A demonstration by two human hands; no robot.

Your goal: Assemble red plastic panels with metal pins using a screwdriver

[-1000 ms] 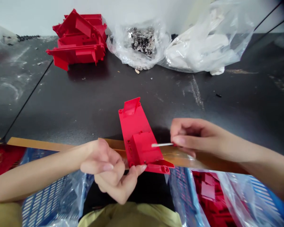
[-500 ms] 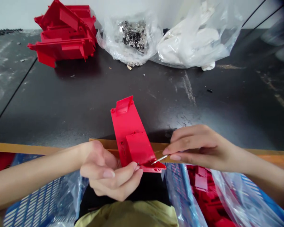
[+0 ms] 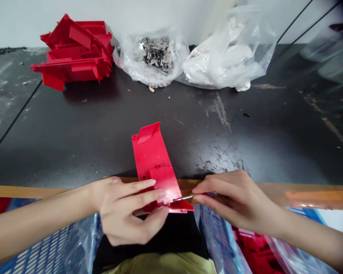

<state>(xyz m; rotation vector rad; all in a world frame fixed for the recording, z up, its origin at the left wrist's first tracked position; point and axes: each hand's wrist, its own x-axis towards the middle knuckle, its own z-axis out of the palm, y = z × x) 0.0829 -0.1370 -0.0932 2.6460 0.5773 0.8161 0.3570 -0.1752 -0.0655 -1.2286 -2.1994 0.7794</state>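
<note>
- One red part (image 3: pixel 150 152) clamped in the left hand (image 3: pixel 131 215), slanting across the near edge of the table (image 3: pixel 103 129).
- One thin tool (image 3: pixel 185 198) pinched between thumb and finger of the right hand (image 3: pixel 236 196), apart from the left, with tip at the near end of the part.
- Could skid off the plastic if pushed too hard, and jab the left fingertips (image 3: pixel 161 193) just beside.
- Could twist away if gripped too lightly, with the far end apparently unsupported.
- Could mark the plastic if levered.
- Hidden: underside of the part, much of the tool's handle.
- Too small to tell: contact at the tip, nature of a dark speck (image 3: pixel 162 204) by the left thumb.
- Cut off below: blue baskets (image 3: pixel 45 247).
</note>
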